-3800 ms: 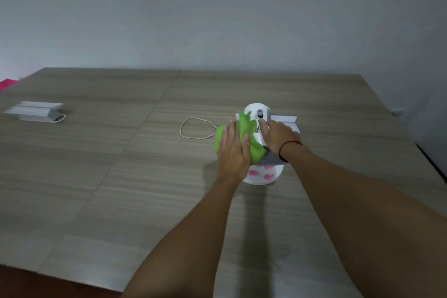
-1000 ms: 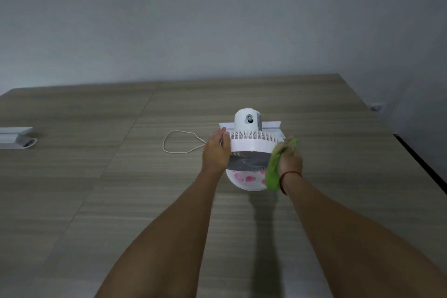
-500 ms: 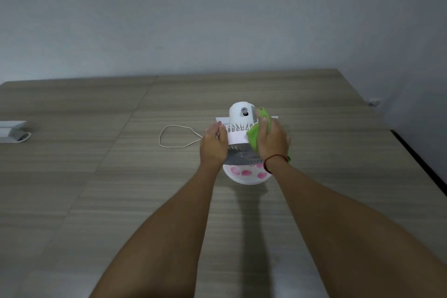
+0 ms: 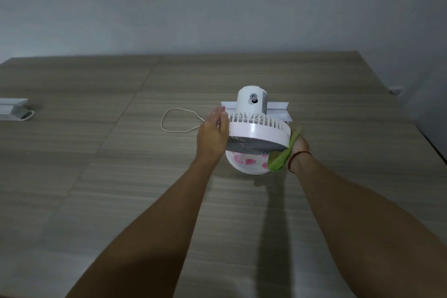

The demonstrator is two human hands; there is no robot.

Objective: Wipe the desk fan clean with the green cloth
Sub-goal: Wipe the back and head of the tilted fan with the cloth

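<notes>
- Desk fan (image 4: 257,128): white, round ribbed grille tilted face-down toward the camera, cylindrical motor housing on top, round base with pink spots; stands mid-table (image 4: 96,176).
- Green cloth (image 4: 284,155): pressed on the fan's right rim.
- Right hand (image 4: 298,146): fingers closed on the cloth.
- Left hand (image 4: 212,135): fingers open, flat on the left rim.
- White cord (image 4: 177,120): looped just left of the fan.
</notes>
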